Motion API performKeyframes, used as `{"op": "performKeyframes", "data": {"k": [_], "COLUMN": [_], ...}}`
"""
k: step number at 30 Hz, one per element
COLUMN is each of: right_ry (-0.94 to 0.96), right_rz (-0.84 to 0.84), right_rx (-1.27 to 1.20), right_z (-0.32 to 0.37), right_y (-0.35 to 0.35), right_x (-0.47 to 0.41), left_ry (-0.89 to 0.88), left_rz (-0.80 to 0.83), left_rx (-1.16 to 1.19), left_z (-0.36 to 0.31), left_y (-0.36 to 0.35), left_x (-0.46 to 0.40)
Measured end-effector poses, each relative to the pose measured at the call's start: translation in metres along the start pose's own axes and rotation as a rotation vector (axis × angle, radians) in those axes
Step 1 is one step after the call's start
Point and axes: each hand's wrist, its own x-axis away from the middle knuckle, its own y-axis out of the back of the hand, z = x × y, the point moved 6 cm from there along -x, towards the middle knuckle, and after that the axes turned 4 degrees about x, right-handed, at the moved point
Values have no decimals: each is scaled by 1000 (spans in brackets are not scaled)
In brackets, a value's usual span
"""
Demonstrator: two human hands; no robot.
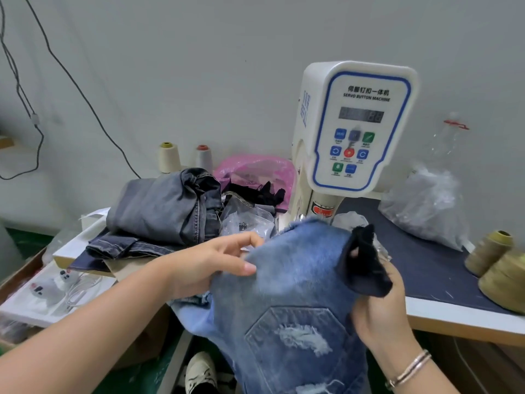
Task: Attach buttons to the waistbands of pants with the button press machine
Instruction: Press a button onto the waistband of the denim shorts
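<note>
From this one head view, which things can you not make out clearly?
- Press point of the button press machine: hidden behind the raised blue jeans.
- Display digits on the machine: too blurred to read.
- Right hand: fingertips hidden by the jeans and a black fabric piece.
- Left hand: lower fingers hidden under the denim edge.
- Any button: none can be made out.

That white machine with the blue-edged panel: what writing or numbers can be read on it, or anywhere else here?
"SERVO BUTTON MACHINE": on the white button press machine's front panel, under a line of Chinese characters, "伺服钉扣一体机" as far as they can be made out.
Grey number display: digits too faint to read.
Coloured panel buttons: captions too small.
Red label on the machine's column: blurred.
Vertical blue lettering on the machine's side: blurred.
</note>
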Motion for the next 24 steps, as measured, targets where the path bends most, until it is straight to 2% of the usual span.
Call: {"op": "performKeyframes", "data": {"k": [3,4,7,9,11,14,16,18,21,22,24], "right_ry": [26,25,97,132,120,144,143,83,-121,-128,-129], "right_rz": [143,189,288,333,377,461,496,450,134,88,119], "right_rx": [41,70,236,320,358,448,487,426,27,-26,28], "right_z": [0,-1,-2,-3,-3,-2,-6,-8,-1,6,23], "right_y": [-14,-17,-16,-16,-16,-22,-26,-27,-7,-3,-7], "right_x": [4,4,5,8,11,16,17,16,1,-4,-10], "left_ry": [196,209,86,40,68,207,168,115,99,93,100], "left_rz": [-67,-97,-145,-93,-71,-27,-19,-135,-316,-365,-386], "left_rx": [-48,-49,58,145,190,189,139,135,-29,-27,75], "left_z": [9,11,8,5,7,18,17,10,21,25,26], "left_y": [-13,-16,-22,-26,-26,-33,-37,-34,-5,4,10], "left_x": [-5,-8,-20,-20,-21,-19,-18,-21,-14,-12,-14]}}
